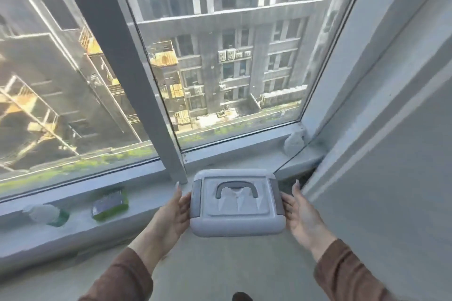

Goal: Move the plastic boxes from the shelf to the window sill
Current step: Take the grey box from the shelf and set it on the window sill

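A white plastic box [237, 203] with a grey fold-down handle on its lid and grey side clips is held level in front of me, between both hands. My left hand [175, 212] presses flat against its left side. Against its right side lies my right hand [299, 215], fingers pointing forward. The box hovers just before the grey window sill [156, 193], close to the vertical window post. Whether its far edge touches the sill I cannot tell. The shelf is out of view.
On the sill to the left lie a green-edged sponge-like pack [110, 204] and a white bottle lying on its side [46, 212]. A white lump [294, 140] sits in the sill's far right corner. A wall [391, 178] closes the right side.
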Demonstrator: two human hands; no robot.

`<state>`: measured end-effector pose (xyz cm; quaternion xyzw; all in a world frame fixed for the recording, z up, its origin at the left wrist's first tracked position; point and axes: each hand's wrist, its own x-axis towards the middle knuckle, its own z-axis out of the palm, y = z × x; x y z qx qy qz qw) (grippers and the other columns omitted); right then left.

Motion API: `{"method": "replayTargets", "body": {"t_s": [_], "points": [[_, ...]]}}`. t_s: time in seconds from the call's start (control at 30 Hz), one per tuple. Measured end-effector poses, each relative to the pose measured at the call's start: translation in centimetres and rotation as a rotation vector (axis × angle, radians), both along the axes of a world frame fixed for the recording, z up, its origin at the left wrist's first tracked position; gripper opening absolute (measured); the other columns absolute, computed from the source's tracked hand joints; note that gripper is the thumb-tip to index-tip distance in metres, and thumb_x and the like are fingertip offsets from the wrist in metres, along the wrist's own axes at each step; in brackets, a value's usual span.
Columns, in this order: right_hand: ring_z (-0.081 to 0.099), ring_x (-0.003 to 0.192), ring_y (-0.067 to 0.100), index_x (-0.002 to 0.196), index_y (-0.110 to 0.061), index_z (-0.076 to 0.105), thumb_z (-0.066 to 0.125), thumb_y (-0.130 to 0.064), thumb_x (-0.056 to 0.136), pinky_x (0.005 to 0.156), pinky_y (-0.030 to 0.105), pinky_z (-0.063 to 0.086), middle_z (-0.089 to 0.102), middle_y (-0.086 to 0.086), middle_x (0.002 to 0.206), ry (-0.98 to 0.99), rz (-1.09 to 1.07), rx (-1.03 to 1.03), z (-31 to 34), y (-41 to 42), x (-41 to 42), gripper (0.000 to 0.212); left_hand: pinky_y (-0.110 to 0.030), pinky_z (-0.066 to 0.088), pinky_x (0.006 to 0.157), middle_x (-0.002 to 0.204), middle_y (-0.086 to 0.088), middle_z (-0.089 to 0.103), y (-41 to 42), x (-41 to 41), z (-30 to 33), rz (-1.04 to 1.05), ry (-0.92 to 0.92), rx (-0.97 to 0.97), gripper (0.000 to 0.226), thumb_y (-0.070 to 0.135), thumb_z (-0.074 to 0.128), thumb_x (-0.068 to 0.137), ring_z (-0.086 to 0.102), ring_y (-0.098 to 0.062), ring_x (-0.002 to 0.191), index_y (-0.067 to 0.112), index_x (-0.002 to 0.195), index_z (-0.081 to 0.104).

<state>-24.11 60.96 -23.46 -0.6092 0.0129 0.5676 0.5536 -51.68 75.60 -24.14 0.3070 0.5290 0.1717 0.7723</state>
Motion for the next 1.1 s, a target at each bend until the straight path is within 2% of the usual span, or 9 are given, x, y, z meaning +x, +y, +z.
{"method": "replayTargets", "body": {"t_s": [0.07,0.13,0.3,0.5,0.63,0.8,0.9,1.0,1.1], "points": [[0.056,0.129,0.029,0.145,0.001,0.052,0.034,-0.059,0.101,0.095,0.035,0.047,0.065,0.014,0.131,-0.004,0.022,-0.003,-4.4,5.8,1.4,0.076,-0.041,0.054,0.091,0.136,-0.004,0.070,4.4,1.4,-3.9,0.028,0.002,-0.024,0.072,0.066,0.040,0.096,0.067,-0.023,0.121,0.015,0.143,0.058],[0.058,0.125,0.028,0.144,0.000,0.053,0.032,-0.060,0.101,0.090,0.032,0.050,0.067,0.012,0.126,-0.012,0.050,-0.003,-8.3,10.8,2.5,0.076,-0.044,0.051,0.101,0.139,-0.004,0.067,8.1,2.7,-7.8,0.073,0.004,-0.032,0.072,0.065,0.037,0.098,0.065,-0.024,0.123,0.015,0.146,0.053],[0.058,0.130,0.031,0.146,0.000,0.053,0.027,-0.064,0.100,0.090,0.036,0.052,0.063,0.018,0.141,0.024,0.080,0.001,-16.7,20.2,5.2,0.083,-0.044,0.041,0.114,0.143,-0.006,0.063,14.7,5.5,-15.8,0.162,-0.006,-0.025,0.072,0.060,0.038,0.100,0.058,-0.024,0.132,0.012,0.153,0.046],[0.067,0.096,0.015,0.110,-0.015,0.068,0.029,-0.068,0.097,0.073,0.033,0.053,0.071,0.001,0.104,-0.013,0.140,-0.060,-22.9,26.5,6.2,0.067,-0.043,0.033,0.121,0.156,-0.007,0.053,19.3,6.4,-22.3,0.244,-0.010,-0.014,0.085,0.060,0.052,0.088,0.051,-0.023,0.142,0.010,0.157,0.041],[0.064,0.115,0.019,0.142,-0.010,0.058,0.032,-0.073,0.093,0.085,0.032,0.052,0.069,0.002,0.123,-0.049,0.190,-0.066,-25.2,27.7,6.7,0.084,-0.042,0.032,0.122,0.157,-0.005,0.052,20.3,6.9,-24.4,0.234,0.005,-0.019,0.076,0.058,0.046,0.096,0.050,-0.022,0.142,0.013,0.157,0.041],[0.065,0.120,0.015,0.142,-0.014,0.062,0.024,-0.081,0.088,0.102,0.035,0.049,0.072,0.000,0.132,-0.082,0.275,-0.055,-26.0,27.8,7.4,0.094,-0.042,0.026,0.125,0.164,-0.005,0.042,20.3,7.3,-25.3,0.208,0.042,-0.034,0.077,0.058,0.040,0.101,0.042,-0.021,0.148,0.012,0.161,0.031],[0.056,0.133,0.012,0.134,-0.020,0.066,0.020,-0.080,0.089,0.121,0.039,0.031,0.063,-0.003,0.145,-0.108,0.301,-0.013,-24.4,27.1,7.7,0.088,-0.039,0.019,0.127,0.170,-0.001,0.029,19.8,7.2,-24.2,0.194,0.071,-0.005,0.082,0.061,0.039,0.100,0.030,-0.018,0.154,0.014,0.164,0.022],[0.039,0.149,0.016,0.154,-0.009,0.045,0.024,-0.076,0.092,0.124,0.034,0.020,0.042,0.004,0.163,-0.145,0.235,-0.004,-21.7,25.6,7.8,0.094,-0.037,0.014,0.127,0.173,0.001,0.017,18.9,7.1,-21.6,0.194,0.085,0.055,0.083,0.062,0.037,0.100,0.020,-0.015,0.158,0.016,0.165,0.016],[0.039,0.149,0.017,0.157,-0.007,0.040,0.029,-0.075,0.092,0.123,0.036,0.021,0.042,0.005,0.163,-0.142,0.170,0.058,-16.5,22.3,7.1,0.095,-0.037,0.016,0.127,0.173,-0.001,0.020,16.2,7.2,-16.4,0.163,0.054,0.116,0.080,0.060,0.036,0.101,0.022,-0.017,0.157,0.015,0.165,0.018]]}}
